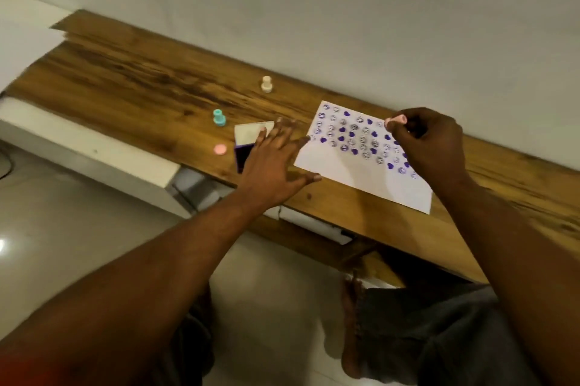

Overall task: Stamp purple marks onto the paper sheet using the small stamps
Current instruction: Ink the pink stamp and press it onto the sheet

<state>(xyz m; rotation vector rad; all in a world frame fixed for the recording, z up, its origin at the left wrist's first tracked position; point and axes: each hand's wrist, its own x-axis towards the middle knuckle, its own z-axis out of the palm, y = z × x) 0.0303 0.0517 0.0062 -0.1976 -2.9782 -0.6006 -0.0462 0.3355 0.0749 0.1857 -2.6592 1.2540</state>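
Single head-worn wide-angle cam, looking fwd and steeply down over the person's own forearms. Frame is rolled: tabletop runs diagonally, upper left to lower right. Close range; left hand and right hand sit mid-frame, arms filling the bottom. Beyond the fingers: pale wall. Nearer the cam than the fingers: floor, a bare foot.

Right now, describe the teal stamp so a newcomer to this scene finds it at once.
On the wooden desk, look left of the paper sheet to the ink pad by the left hand. The teal stamp stands upright just left of it. It alone is teal: the cream stamp stands farther back, the flat pink disc lies nearer.
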